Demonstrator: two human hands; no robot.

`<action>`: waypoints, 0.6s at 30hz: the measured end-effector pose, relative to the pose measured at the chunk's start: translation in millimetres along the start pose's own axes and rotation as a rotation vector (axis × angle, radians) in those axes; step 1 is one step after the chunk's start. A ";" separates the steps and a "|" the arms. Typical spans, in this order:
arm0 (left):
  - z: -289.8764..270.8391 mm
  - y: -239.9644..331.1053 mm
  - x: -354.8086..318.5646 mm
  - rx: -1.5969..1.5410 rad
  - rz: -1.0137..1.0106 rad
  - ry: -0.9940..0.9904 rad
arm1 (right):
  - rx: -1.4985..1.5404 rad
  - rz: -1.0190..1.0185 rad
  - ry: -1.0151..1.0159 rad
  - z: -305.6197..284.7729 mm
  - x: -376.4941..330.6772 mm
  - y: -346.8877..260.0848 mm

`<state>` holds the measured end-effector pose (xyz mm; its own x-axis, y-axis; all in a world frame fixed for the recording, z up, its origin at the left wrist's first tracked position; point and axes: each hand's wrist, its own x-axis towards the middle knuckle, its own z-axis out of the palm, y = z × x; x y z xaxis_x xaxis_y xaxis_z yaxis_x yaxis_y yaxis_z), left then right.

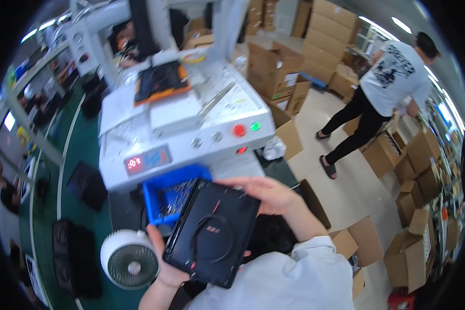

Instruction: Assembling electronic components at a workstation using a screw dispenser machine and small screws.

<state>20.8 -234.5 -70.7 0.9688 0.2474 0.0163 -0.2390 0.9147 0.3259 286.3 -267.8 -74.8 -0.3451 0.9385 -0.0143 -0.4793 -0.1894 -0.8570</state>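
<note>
Both my hands hold a flat black rectangular housing [227, 258], tilted in front of my body. A thin black cable curves over its face, and short red wires show at two spots. My left hand [168, 266] grips the lower left edge, with the thumb along the side. At the upper right corner my right hand [268, 195] is closed round the edge; some fingertips are hidden beneath. Just beyond the housing, partly covered by it, is a blue bin [149, 202] of small metal screws [176, 197].
Ahead stands a white bench machine [186, 150] with buttons and a lit display. On it, an orange fixture [163, 96] carries a black part [163, 76]. A white fan [108, 253] is at left. Cardboard boxes [279, 72] and another person [392, 77] are at right.
</note>
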 end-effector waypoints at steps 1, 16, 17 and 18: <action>2.3 0.8 7.6 -0.014 -0.037 0.051 | -0.041 -0.024 0.012 -9.0 0.8 2.9; -24.4 -7.2 14.1 -0.117 -0.022 -0.089 | -1.314 -0.573 -0.111 31.0 34.8 -34.9; -24.8 -5.7 16.5 -0.090 -0.001 0.003 | -1.171 -0.566 -0.128 33.0 36.7 -35.3; -25.1 -4.9 18.9 -0.063 0.020 0.095 | -1.056 -0.538 -0.150 37.5 36.6 -36.2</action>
<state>38.6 -226.2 -95.8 0.9540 0.2920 -0.0683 -0.2646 0.9268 0.2664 260.7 -237.4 -25.0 -0.4281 0.7682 0.4761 0.2848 0.6147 -0.7356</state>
